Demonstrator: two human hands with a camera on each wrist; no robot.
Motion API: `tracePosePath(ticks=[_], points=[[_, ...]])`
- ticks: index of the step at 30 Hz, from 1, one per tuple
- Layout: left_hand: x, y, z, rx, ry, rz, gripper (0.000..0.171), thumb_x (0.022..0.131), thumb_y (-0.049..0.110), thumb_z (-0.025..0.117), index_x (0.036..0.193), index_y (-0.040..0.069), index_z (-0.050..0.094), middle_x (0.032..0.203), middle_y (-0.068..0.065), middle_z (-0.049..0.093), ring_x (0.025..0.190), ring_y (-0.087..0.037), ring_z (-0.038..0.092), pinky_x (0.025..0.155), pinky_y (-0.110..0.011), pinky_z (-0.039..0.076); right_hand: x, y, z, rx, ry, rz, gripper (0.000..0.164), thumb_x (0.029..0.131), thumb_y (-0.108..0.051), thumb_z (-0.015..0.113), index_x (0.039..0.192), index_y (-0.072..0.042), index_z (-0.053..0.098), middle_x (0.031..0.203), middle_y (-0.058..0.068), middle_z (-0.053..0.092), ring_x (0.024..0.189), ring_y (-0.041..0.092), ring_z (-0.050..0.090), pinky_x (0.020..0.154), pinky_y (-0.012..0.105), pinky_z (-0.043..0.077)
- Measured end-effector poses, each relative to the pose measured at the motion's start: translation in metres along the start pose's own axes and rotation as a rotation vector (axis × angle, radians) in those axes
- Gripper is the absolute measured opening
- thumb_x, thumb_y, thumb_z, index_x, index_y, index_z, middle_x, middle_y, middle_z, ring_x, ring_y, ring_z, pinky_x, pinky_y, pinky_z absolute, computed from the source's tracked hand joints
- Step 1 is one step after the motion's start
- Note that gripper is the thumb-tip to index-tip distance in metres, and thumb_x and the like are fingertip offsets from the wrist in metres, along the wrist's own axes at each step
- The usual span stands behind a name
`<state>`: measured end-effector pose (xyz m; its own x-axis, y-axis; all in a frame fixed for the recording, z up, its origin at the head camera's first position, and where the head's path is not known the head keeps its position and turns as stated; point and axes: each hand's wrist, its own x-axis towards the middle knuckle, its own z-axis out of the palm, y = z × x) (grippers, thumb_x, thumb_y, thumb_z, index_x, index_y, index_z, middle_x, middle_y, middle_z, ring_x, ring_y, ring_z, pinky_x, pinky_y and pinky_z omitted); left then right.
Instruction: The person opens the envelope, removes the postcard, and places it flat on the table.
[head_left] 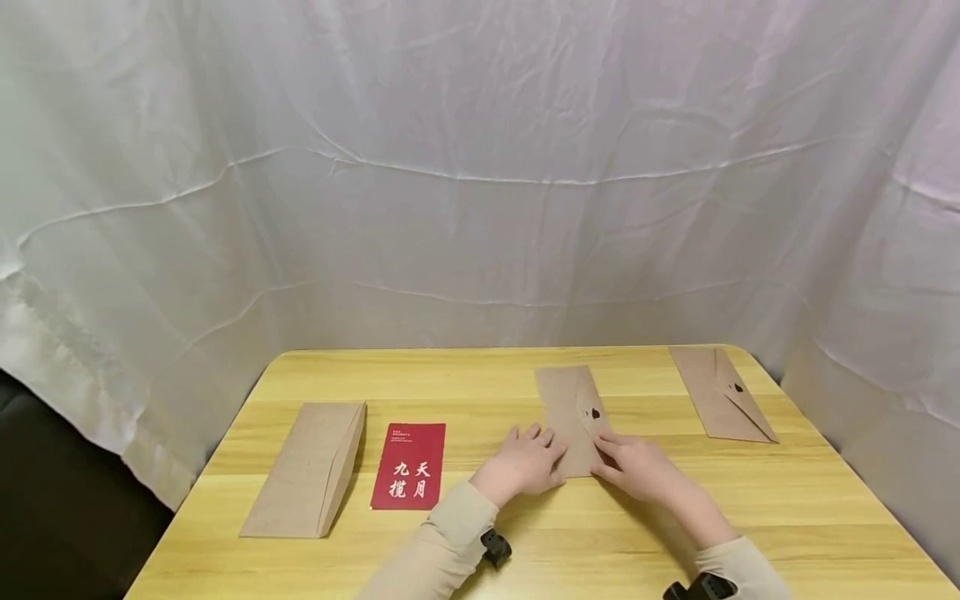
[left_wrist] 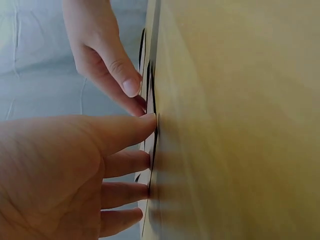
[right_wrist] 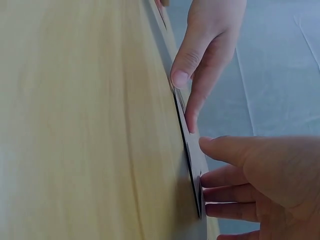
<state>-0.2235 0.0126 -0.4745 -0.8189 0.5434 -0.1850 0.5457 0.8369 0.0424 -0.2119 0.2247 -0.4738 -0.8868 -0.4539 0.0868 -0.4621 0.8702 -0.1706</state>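
A brown kraft-paper envelope (head_left: 564,417) lies flat on the table between the two hands, its flap and a small dark mark facing up. My left hand (head_left: 525,462) is at its lower left edge; in the left wrist view the fingers (left_wrist: 125,163) reach out nearly straight to the paper. From the other side my right hand (head_left: 637,468) touches the lower right edge, thumb near the corner. Extended fingers (right_wrist: 232,194) of that hand show at the envelope's edge in the right wrist view.
A red card (head_left: 408,467) with white characters lies left of the hands. Further left is a thicker brown envelope (head_left: 303,471) with a raised side. Another flap-up envelope (head_left: 720,392) sits at the back right of the wooden table (head_left: 450,383). White curtains (head_left: 480,233) hang behind.
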Motion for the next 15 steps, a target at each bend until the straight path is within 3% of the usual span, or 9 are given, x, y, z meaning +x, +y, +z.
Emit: tracePosePath(ticks=[7,15], points=[[-0.021,-0.011,0.002,0.005,0.02,0.021,0.056,0.096,0.051,0.053,0.147,0.031,0.044,0.157,0.002,0.037,0.147,-0.022,0.032,0.116,-0.051,0.031,-0.001,-0.015,0.002,0.011,-0.014,-0.038,0.048,0.092,-0.032,0.065,0.125,0.003,0.064,0.128,0.023,0.062,0.117,0.04,0.061,0.097,0.053,0.049],[-0.045,-0.023,-0.007,0.009,0.008,0.029,0.056,0.095,0.052,0.054,0.146,0.031,0.045,0.156,0.002,0.039,0.146,-0.024,0.034,0.115,-0.051,0.033,-0.002,-0.03,0.002,0.0,0.021,-0.158,0.046,0.092,-0.031,0.066,0.122,0.003,0.065,0.124,0.022,0.065,0.112,0.038,0.064,0.094,0.05,0.052]])
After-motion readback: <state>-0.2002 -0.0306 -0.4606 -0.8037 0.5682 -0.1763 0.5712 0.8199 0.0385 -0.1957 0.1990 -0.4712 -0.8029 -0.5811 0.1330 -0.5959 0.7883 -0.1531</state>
